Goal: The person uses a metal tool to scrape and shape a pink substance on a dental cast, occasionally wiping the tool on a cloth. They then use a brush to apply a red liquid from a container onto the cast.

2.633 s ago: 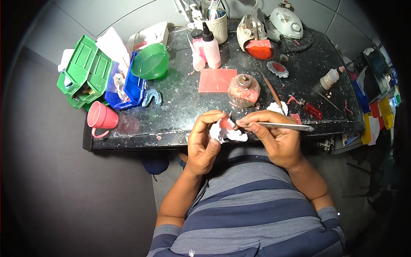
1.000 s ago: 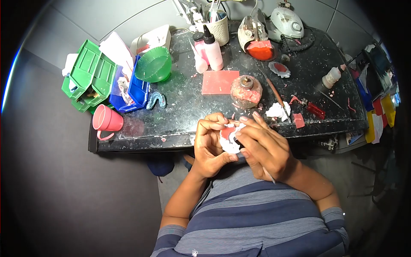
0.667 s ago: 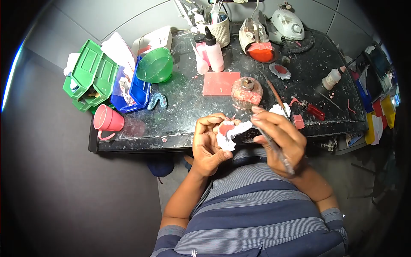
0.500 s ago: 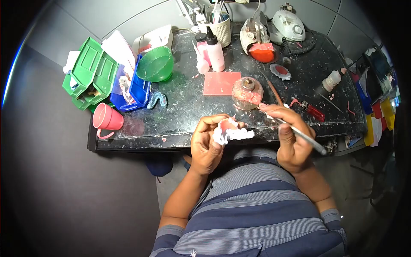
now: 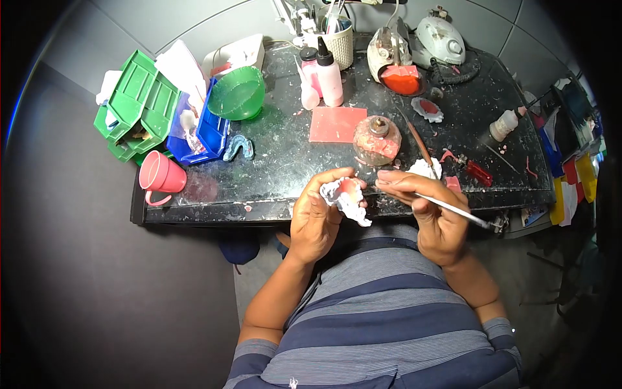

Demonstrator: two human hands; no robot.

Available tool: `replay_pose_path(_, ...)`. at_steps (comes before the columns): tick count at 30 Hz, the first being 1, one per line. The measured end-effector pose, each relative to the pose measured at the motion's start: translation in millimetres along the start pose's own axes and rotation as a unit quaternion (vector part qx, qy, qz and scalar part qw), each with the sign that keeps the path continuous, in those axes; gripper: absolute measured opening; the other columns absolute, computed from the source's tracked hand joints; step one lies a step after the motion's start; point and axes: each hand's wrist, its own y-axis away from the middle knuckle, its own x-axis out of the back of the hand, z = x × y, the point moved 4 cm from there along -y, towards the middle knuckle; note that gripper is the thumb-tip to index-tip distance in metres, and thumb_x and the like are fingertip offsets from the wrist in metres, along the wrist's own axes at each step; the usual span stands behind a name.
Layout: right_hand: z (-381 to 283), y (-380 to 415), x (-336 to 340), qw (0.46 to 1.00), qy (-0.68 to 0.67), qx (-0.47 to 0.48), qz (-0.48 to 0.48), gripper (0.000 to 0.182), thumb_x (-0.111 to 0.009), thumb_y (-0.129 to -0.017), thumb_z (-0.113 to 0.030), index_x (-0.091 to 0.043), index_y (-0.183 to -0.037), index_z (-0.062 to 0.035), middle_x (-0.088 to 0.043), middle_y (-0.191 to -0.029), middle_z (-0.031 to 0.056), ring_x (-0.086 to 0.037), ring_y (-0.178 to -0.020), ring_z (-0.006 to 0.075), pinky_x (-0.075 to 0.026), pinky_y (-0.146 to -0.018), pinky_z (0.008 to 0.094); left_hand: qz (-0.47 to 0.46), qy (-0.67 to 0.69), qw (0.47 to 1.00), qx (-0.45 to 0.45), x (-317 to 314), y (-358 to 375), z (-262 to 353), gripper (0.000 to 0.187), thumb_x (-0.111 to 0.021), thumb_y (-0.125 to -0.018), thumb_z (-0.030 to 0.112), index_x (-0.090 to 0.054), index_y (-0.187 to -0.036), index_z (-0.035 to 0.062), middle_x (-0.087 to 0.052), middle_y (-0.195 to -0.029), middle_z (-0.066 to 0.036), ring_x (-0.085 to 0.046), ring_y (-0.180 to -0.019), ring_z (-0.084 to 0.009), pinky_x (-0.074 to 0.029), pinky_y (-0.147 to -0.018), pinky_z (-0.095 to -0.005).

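Note:
My left hand (image 5: pixel 312 220) is closed on a dental cast (image 5: pixel 354 211), an irregular white plaster piece with pink wax in its middle, held up at the bench's front edge. My right hand (image 5: pixel 442 217) grips a slim light-grey hand tool (image 5: pixel 457 211) like a pen. The tool's rear end points right and down; its working tip is hidden by my fingers. The fingertips of that hand are close to the cast but apart from it. Just beyond both hands stands a round spirit lamp (image 5: pixel 374 154) with a metal top and pink wax on its glass.
Behind lie a pink wax sheet (image 5: pixel 337 124), pink bottles (image 5: pixel 330 84) and a brown-handled tool (image 5: pixel 418 137) touching a white lump (image 5: pixel 424 168). A pink mug (image 5: pixel 162 176), green bowl (image 5: pixel 236 94), blue bin (image 5: pixel 210 139) and blue dental arch (image 5: pixel 240 148) stand left. A red-handled item (image 5: pixel 478 172) lies right.
My left hand has turned the cast, so its long edge now slopes downward. My right hand has moved slightly left and down with the tool, away from the lamp, uncovering the white lump.

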Motion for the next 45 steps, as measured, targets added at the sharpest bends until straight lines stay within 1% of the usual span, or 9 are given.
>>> replay_pose_path(2,-10.9,-8.3,2.1,0.99,0.094,0.077,-0.077,0.039,-0.054,-0.104,-0.029,-0.064,-0.123,0.0035,-0.07,-0.122,0.0219,-0.068,-0.116,0.0365,-0.053,-0.101,0.0433,-0.012,0.031,0.999,0.007,-2.9,0.2,2.0,0.063,-0.041,-0.107,0.043,-0.04,-0.139,-0.0114,-0.061,-0.123,-0.022,-0.065,-0.106,-0.0199,-0.056,-0.089,-0.0262)
replay_pose_path(5,-11.2,-9.2,-8.1,0.956,0.207,0.129,-0.162,0.035,-0.061,-0.097,-0.02,-0.065,-0.126,-0.0002,-0.071,-0.124,0.0155,-0.064,-0.122,0.0353,-0.036,-0.114,0.0597,-0.011,-0.049,0.999,-0.001,0.4,1.6,2.0,0.063,-0.039,-0.108,0.043,-0.042,-0.139,-0.0116,-0.06,-0.126,-0.02,-0.064,-0.109,-0.0171,-0.055,-0.09,-0.0245)
replay_pose_path(8,-8.1,-5.2,-13.6,0.907,0.319,0.183,-0.205,0.036,-0.059,-0.098,-0.023,-0.066,-0.125,-0.0006,-0.072,-0.123,0.0112,-0.066,-0.119,0.0324,-0.031,-0.115,0.0639,-0.036,-0.042,0.998,-0.013,2.2,0.7,-0.8,0.062,-0.039,-0.108,0.043,-0.044,-0.138,-0.0121,-0.057,-0.13,-0.019,-0.062,-0.111,-0.0156,-0.053,-0.093,-0.0246)
replay_pose_path(12,-18.8,-7.8,2.5,0.976,0.16,0.111,-0.098,0.04,-0.052,-0.104,-0.032,-0.067,-0.124,-0.0005,-0.073,-0.093,0.0098,-0.07,-0.095,0.0253,-0.041,-0.109,0.058,-0.008,-0.084,0.996,0.002,-6.2,2.1,4.3,0.064,-0.042,-0.106,0.051,-0.049,-0.138,-0.0042,-0.063,-0.125,-0.015,-0.065,-0.102,-0.0147,-0.051,-0.087,-0.0272)
replay_pose_path(13,-23.5,-12.0,1.5,0.971,0.183,0.141,-0.065,0.041,-0.05,-0.105,-0.034,-0.069,-0.119,0.0003,-0.069,-0.085,0.0096,-0.069,-0.088,0.0235,-0.049,-0.102,0.0495,-0.007,-0.081,0.997,-0.001,-6.4,1.4,5.0,0.064,-0.042,-0.105,0.051,-0.049,-0.138,-0.0043,-0.063,-0.125,-0.015,-0.065,-0.102,-0.0155,-0.051,-0.089,-0.028)
replay_pose_path(17,-18.4,-10.6,-3.6,0.978,0.168,0.115,-0.037,0.031,-0.062,-0.101,-0.025,-0.071,-0.108,0.0044,-0.072,-0.095,0.0153,-0.071,-0.091,0.028,-0.056,-0.088,0.0365,-0.007,-0.121,0.991,-0.059,-5.3,-1.1,3.9,0.065,-0.049,-0.103,0.05,-0.047,-0.139,-0.0044,-0.063,-0.126,-0.017,-0.065,-0.107,-0.0191,-0.05,-0.097,-0.032)
replay_pose_path(26,-2.7,-5.2,-8.2,0.99,0.113,0.057,-0.066,0.014,-0.068,-0.094,-0.004,-0.07,-0.103,0.0067,-0.074,-0.1,0.0189,-0.073,-0.1,0.0314,-0.057,-0.087,0.0373,0.002,-0.134,0.988,-0.075,-0.3,0.6,2.0,0.072,-0.072,-0.091,0.053,-0.047,-0.133,0.0005,-0.052,-0.134,-0.017,-0.053,-0.122,-0.0214,-0.047,-0.092,-0.027)
replay_pose_path(32,-5.1,-6.7,-10.3,0.986,0.133,0.065,-0.079,0.013,-0.068,-0.093,-0.002,-0.07,-0.101,0.0068,-0.073,-0.099,0.0186,-0.073,-0.1,0.0315,-0.058,-0.087,0.0375,0.002,-0.153,0.983,-0.1,0.0,-0.6,1.3,0.073,-0.071,-0.091,0.054,-0.047,-0.133,0.0002,-0.053,-0.132,-0.019,-0.052,-0.124,-0.0237,-0.044,-0.1,-0.0356)
replay_pose_path(45,-2.4,-5.7,-10.6,0.987,0.131,0.065,-0.069,0.01,-0.067,-0.092,0.001,-0.07,-0.1,0.0071,-0.073,-0.1,0.0191,-0.073,-0.097,0.0311,-0.058,-0.085,0.0365,0.003,-0.153,0.982,-0.107,0.2,-0.5,0.2,0.072,-0.071,-0.091,0.052,-0.047,-0.132,-0.001,-0.053,-0.131,-0.019,-0.052,-0.124,-0.0251,-0.042,-0.105,-0.0386)
